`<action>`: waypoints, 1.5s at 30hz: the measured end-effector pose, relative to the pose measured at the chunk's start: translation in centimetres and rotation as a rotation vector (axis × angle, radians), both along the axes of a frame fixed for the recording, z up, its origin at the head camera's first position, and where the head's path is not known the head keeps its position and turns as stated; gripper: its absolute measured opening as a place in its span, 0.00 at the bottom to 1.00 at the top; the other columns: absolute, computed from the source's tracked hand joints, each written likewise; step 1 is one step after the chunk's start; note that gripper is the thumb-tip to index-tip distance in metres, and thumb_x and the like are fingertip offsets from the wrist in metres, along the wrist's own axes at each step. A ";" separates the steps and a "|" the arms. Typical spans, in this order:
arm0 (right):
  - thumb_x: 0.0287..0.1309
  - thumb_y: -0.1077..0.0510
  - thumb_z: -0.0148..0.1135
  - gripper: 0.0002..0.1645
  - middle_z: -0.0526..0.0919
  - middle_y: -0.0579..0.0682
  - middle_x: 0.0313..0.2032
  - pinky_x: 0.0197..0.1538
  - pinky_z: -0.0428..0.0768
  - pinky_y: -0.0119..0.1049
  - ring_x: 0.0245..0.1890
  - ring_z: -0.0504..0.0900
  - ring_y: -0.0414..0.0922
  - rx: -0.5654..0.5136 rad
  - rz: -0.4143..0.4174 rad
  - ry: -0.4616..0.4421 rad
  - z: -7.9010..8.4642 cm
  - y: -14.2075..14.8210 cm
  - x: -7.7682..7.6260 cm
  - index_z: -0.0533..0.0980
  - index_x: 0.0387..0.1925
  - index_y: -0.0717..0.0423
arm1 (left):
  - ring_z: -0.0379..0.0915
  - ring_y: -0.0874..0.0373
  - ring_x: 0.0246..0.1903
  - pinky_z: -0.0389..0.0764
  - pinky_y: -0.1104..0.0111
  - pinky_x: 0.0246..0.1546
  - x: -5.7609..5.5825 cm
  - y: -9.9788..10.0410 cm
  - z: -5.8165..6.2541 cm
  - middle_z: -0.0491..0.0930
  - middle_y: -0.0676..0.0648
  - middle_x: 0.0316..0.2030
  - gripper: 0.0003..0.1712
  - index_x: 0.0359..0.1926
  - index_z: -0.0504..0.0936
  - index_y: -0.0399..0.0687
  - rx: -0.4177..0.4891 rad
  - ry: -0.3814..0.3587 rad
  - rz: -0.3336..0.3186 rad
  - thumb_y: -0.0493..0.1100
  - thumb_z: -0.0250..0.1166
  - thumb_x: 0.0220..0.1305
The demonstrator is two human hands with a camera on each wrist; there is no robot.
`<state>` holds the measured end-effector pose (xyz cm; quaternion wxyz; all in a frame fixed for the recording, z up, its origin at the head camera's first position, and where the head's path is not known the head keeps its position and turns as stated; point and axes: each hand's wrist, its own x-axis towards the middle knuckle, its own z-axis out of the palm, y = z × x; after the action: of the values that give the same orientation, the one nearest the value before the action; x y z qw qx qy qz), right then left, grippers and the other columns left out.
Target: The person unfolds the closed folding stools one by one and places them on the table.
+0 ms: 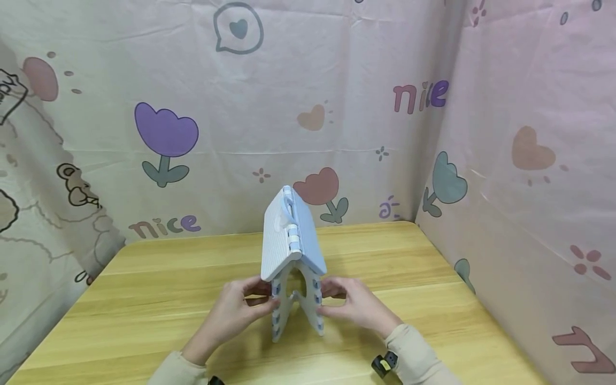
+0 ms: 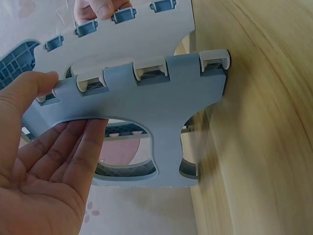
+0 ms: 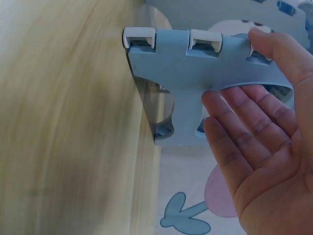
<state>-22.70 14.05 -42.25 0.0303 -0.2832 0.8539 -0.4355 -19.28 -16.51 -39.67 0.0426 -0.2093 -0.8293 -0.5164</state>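
Observation:
A white and light-blue plastic folding stool (image 1: 277,240) stands half folded at the middle of the table. Its seat halves slope down like a roof from a hinged ridge with a carrying handle (image 1: 287,207) on it. My left hand (image 1: 233,310) holds the left leg panel (image 2: 166,105), thumb on the hinged edge and fingers through the cut-out. On the other side, my right hand (image 1: 358,306) holds the right leg panel (image 3: 183,73), thumb on its edge and fingers behind it. The panels stand apart at the bottom, with a gap between them.
The wood-grain table (image 1: 192,272) extends around the stool. Behind it and along the right hangs a pale cloth (image 1: 289,69) printed with flowers and hearts. A small black device (image 1: 384,364) sits by the right sleeve.

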 end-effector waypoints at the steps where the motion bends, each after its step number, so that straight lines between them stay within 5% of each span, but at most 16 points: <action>1: 0.61 0.43 0.79 0.32 0.91 0.46 0.52 0.65 0.87 0.38 0.54 0.90 0.50 0.002 0.001 0.001 0.0 0.1 -0.1 0.81 0.61 0.55 | 0.91 0.45 0.49 0.93 0.65 0.50 0.0 -0.1 0.0 0.90 0.35 0.49 0.24 0.56 0.86 0.34 -0.001 -0.003 -0.003 0.43 0.79 0.64; 11: 0.61 0.43 0.78 0.31 0.92 0.46 0.51 0.65 0.88 0.45 0.52 0.90 0.45 0.005 0.024 0.011 0.0 1.3 -0.8 0.81 0.60 0.54 | 0.92 0.49 0.48 0.92 0.67 0.50 -0.2 -1.0 0.0 0.91 0.38 0.48 0.23 0.55 0.87 0.37 -0.016 0.017 -0.010 0.43 0.79 0.63; 17: 0.62 0.43 0.78 0.33 0.92 0.47 0.52 0.64 0.88 0.40 0.51 0.90 0.41 0.022 0.030 0.018 -0.1 1.7 -1.1 0.81 0.61 0.55 | 0.92 0.51 0.47 0.93 0.66 0.49 -0.3 -1.8 -0.1 0.91 0.39 0.48 0.21 0.53 0.87 0.39 -0.035 0.026 -0.017 0.44 0.79 0.64; 27: 0.62 0.43 0.78 0.34 0.92 0.47 0.51 0.62 0.88 0.39 0.52 0.91 0.52 0.057 0.025 0.029 0.0 2.6 -1.6 0.81 0.62 0.57 | 0.91 0.52 0.48 0.93 0.66 0.49 -0.5 -2.7 0.1 0.91 0.39 0.49 0.22 0.56 0.87 0.38 -0.045 0.022 -0.026 0.43 0.79 0.64; 45: 0.59 0.41 0.79 0.30 0.91 0.41 0.50 0.66 0.86 0.50 0.54 0.89 0.49 0.108 -0.009 0.030 0.3 3.3 -1.4 0.83 0.58 0.50 | 0.90 0.53 0.49 0.92 0.68 0.51 -0.6 -3.3 0.7 0.91 0.41 0.50 0.21 0.56 0.87 0.40 -0.098 -0.001 -0.072 0.46 0.77 0.66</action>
<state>-24.14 17.33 -41.91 0.0310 -0.2838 0.8779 -0.3846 -19.85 -19.78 -38.97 0.0131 -0.2405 -0.8456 -0.4763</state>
